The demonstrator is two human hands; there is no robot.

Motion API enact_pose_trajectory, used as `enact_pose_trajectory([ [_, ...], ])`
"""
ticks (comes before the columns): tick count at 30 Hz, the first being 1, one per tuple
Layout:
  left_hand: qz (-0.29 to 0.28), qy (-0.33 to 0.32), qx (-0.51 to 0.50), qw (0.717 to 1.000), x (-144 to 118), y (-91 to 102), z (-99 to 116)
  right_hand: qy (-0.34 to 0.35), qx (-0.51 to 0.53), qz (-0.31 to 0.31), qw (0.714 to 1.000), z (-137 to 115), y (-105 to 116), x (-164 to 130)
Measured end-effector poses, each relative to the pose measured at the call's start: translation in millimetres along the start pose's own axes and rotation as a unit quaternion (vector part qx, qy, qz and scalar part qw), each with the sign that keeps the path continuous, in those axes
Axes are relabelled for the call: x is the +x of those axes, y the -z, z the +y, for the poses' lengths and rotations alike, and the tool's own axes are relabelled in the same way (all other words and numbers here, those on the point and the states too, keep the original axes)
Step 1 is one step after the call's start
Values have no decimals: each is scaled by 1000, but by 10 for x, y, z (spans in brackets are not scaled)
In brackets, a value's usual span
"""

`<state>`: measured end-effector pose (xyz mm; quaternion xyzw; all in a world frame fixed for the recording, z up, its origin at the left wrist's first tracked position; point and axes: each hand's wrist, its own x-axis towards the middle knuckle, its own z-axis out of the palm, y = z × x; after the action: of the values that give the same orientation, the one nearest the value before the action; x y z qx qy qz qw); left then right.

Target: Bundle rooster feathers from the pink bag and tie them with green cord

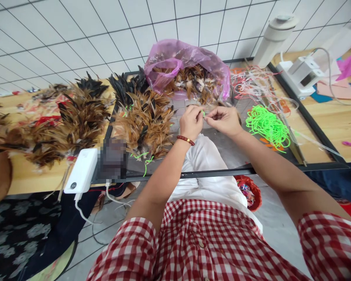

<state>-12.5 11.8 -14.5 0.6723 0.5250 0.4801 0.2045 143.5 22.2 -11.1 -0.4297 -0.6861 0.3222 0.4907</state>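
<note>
left hand (191,121) + right hand (225,120): both pinching one short green cord (203,113) between fingertips, held above tabletop (333,125) centre | 1 pink bag (187,62) of feathers just behind hands | 1 green cord pile (267,127) to the right, near | feather bundles (143,121) to the left, close | near tabletop edge bare below hands

Feather bundles (146,121): soft, matt brown plumage, black glossy tips. Bag (187,62): thin pink plastic, crinkled, shiny. Cord heap (267,127): neon-green, smooth plastic look. Tabletop (333,125): pale wood, matt. Shirt (199,242): checked woven cloth. Power bank (82,171): smooth white plastic.
</note>
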Motion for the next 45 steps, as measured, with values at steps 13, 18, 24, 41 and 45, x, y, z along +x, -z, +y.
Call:
enact_pose_trajectory([
  [13, 21, 18, -57, 998, -1, 0, 94, -49, 154, -23, 987, 1, -69, 8],
  [18, 27, 62, -87, 994, -1, -2, 125, -42, 164, 18, 985, 91, -93, 50],
  [24, 42, 69, -101, 992, 3, 14, 158, -15, 141, 5, 990, 72, -59, 51],
  [41, 76, 198, -150, 966, 66, -29, 49, 3, 45, -52, 998, 75, 88, 60],
  [45, 77, 234, -152, 957, 96, -28, 9, 21, 7, -129, 991, 89, 107, 75],
])
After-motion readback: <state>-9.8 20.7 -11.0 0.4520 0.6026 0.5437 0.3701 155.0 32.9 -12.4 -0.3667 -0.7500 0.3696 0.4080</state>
